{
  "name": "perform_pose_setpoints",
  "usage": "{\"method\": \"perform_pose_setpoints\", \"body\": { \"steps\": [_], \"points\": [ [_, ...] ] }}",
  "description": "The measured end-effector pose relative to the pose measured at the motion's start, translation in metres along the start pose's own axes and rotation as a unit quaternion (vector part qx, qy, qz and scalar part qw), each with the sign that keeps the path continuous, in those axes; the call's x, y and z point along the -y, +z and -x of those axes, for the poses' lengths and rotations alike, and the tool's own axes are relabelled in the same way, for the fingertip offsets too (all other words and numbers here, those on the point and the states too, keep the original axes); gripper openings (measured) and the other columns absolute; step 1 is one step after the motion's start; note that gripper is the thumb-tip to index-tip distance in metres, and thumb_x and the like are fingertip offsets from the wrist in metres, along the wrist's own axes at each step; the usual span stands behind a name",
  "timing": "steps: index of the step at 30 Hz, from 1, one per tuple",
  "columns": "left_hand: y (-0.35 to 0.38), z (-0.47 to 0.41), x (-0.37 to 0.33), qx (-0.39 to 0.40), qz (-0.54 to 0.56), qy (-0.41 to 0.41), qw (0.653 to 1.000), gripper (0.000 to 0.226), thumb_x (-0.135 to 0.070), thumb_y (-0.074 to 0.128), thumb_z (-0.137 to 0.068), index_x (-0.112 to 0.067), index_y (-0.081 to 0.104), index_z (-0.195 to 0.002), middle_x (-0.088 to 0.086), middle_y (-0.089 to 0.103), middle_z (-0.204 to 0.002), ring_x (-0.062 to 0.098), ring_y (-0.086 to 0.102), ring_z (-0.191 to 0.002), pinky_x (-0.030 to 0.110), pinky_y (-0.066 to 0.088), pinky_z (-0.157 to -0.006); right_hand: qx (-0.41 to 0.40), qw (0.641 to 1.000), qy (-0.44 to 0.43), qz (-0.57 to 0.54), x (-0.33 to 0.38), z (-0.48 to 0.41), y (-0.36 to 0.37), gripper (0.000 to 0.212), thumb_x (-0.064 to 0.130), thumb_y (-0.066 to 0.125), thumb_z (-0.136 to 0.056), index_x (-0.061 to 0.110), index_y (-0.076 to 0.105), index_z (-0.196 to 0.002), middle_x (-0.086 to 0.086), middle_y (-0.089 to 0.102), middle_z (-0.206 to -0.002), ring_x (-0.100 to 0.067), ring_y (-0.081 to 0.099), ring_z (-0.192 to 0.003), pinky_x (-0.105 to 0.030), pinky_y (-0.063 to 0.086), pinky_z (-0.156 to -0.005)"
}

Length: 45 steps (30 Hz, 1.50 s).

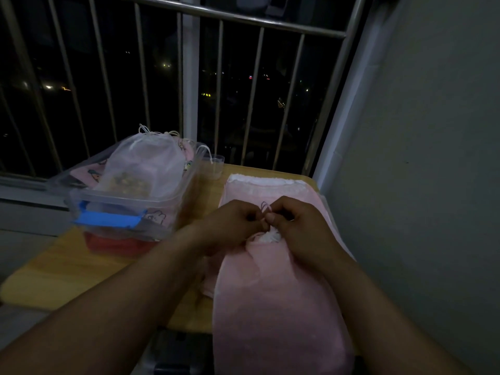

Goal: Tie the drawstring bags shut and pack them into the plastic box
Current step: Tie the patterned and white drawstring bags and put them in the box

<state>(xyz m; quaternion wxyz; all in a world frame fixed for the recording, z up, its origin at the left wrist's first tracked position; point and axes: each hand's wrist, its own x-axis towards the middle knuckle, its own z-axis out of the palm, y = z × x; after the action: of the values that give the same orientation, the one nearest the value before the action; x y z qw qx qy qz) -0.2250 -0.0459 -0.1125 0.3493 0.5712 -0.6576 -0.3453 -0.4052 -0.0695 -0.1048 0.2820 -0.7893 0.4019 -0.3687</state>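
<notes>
The string [264, 207] is mostly hidden by the left hand [230, 226] and the right hand [303, 226]. The pink bag [270, 307] is cut off at the bottom by the lower edge. Other bags [89, 169] in the plastic box [121, 204] are half hidden by the white bag [146, 163].

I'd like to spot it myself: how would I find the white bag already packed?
Start at the wooden table by the railing. On its left stands a clear box with a blue latch. The white bag lies on top inside it: sheer, where the bags under it are pink with cartoon prints.
</notes>
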Motion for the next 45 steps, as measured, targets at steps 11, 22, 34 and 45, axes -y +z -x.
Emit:
{"method": "perform_pose_setpoints", "body": {
  "steps": [11, 22, 34, 45],
  "points": [
    [-0.008, 0.001, 0.002, 0.036, 0.248, -0.075, 0.965, 0.013, -0.014, 0.058, -0.103, -0.006, 0.065, -0.093, 0.013, 0.064, -0.087, 0.019, 0.058, -0.076, 0.030, 0.050, -0.071, -0.011, 0.994, 0.052, -0.093, -0.008, -0.002, -0.009, 0.013, 0.016, 0.069, -0.098, 0.022, 0.075, -0.088, 0.004, 0.075, -0.085, -0.002, 0.065, -0.075, -0.013, 0.047, -0.071],
    [-0.004, -0.009, 0.024, -0.170, 0.084, -0.083, 0.978, 0.028, -0.031, 0.057, -0.105, -0.006, 0.062, -0.094, 0.006, 0.067, -0.094, 0.021, 0.059, -0.082, 0.032, 0.046, -0.069, -0.062, 0.982, 0.095, -0.152, -0.020, 0.002, -0.015, 0.017, 0.025, 0.067, -0.100, 0.016, 0.071, -0.085, -0.002, 0.075, -0.091, -0.015, 0.066, -0.085, -0.031, 0.049, -0.082],
    [-0.014, -0.014, 0.007, -0.248, 0.136, -0.090, 0.955, 0.029, -0.034, 0.052, -0.106, -0.009, 0.067, -0.103, 0.010, 0.068, -0.096, 0.018, 0.058, -0.081, 0.025, 0.043, -0.068, 0.049, 0.909, 0.283, -0.301, -0.030, 0.005, -0.026, 0.016, 0.013, 0.067, -0.098, 0.004, 0.078, -0.104, -0.020, 0.078, -0.101, -0.028, 0.075, -0.082, -0.036, 0.061, -0.074],
    [-0.018, 0.003, 0.015, -0.020, 0.259, -0.168, 0.951, 0.025, -0.031, 0.079, -0.086, -0.009, 0.067, -0.082, 0.015, 0.066, -0.082, 0.026, 0.062, -0.072, 0.032, 0.048, -0.069, -0.005, 0.917, 0.272, -0.292, -0.042, 0.002, -0.034, 0.017, 0.016, 0.065, -0.099, 0.007, 0.076, -0.109, -0.021, 0.078, -0.103, -0.034, 0.074, -0.088, -0.047, 0.061, -0.086]
  ]
}}
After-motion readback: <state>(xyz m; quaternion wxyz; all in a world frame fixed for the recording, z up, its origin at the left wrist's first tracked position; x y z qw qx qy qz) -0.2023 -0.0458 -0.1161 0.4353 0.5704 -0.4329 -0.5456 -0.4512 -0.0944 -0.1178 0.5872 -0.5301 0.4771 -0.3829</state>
